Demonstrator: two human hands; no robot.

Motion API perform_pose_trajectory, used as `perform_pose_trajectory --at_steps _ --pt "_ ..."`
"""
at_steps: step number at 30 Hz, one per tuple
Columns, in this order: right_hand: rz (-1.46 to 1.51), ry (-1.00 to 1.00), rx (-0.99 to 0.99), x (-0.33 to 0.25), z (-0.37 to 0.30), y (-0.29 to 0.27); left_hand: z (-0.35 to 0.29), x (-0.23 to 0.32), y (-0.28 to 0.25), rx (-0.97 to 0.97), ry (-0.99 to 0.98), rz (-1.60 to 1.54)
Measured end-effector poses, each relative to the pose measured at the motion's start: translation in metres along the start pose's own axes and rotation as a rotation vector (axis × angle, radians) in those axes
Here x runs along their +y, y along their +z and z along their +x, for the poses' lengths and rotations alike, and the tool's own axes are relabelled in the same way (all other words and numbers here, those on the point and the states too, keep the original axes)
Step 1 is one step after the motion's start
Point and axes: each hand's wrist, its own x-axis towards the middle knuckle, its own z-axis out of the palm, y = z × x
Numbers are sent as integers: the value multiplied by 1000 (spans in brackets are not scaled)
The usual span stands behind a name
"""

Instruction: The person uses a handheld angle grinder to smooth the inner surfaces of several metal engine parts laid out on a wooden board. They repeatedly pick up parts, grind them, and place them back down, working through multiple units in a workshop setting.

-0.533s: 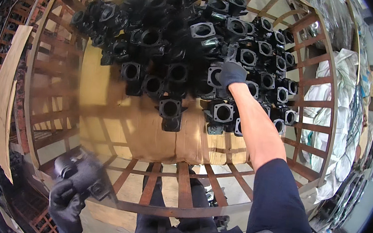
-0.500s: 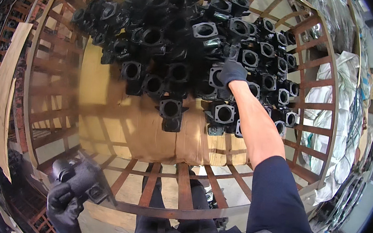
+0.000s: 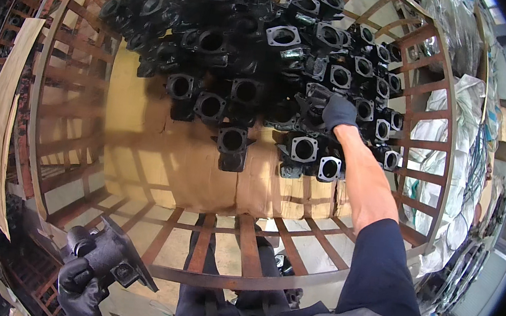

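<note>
The left hand [image 3: 79, 285], in a dark glove, is closing its fingers around a black metal part [image 3: 111, 254]. That part is tilting, with its flat plate facing up and to the right. It is hanging in the air by the near left corner of a big rusty crate [image 3: 243, 285]. The right hand [image 3: 339, 112], also in a dark glove, is reaching over the near edge and bending down at a dark part [image 3: 314, 105], closer to the right edge than to the left. Its fingertips are hiding, so I cannot tell how far open it is or if it is gripping the part.

Many more black metal parts [image 3: 240, 109] are crowding together toward the far edge and the right edge. Lots of them are showing a square top with a round hole. Under them, brown cardboard [image 3: 201, 170] is covering the bottom of the crate and lying bare along the left and near edges. Stripes of shadow [image 3: 305, 199] are crossing it.

Outside the left edge, a long wooden board [image 3: 1, 127] is standing out in front of more rusty bars [image 3: 26, 23]. Outside the right edge, white sacks [image 3: 460, 120] are bunching up, and shiny clear plastic [image 3: 452, 31] is piling up by the far right corner. The person's legs [image 3: 200, 303] are standing at the near edge.
</note>
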Motion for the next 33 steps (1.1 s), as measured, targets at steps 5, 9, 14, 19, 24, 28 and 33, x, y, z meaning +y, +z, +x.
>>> perform_pose_trajectory --at_steps 5,9,14,19,24,28,33 --pt "-40 -14 29 32 -51 -100 -9 2 -5 -35 34 -8" --pt "92 49 113 77 -133 -169 -18 26 -6 -117 134 18" --pt "210 252 183 136 -286 -222 -19 56 -15 -395 236 138" --pt "336 562 298 153 -525 -264 -25 97 15 -886 561 214" --pt "359 866 152 94 -677 -254 -85 115 35 -1117 791 346" --pt "357 1003 -63 61 -757 -203 -142 83 51 -1274 738 308" --pt "515 1163 -165 21 -865 -76 -220 6 85 -1528 808 503"
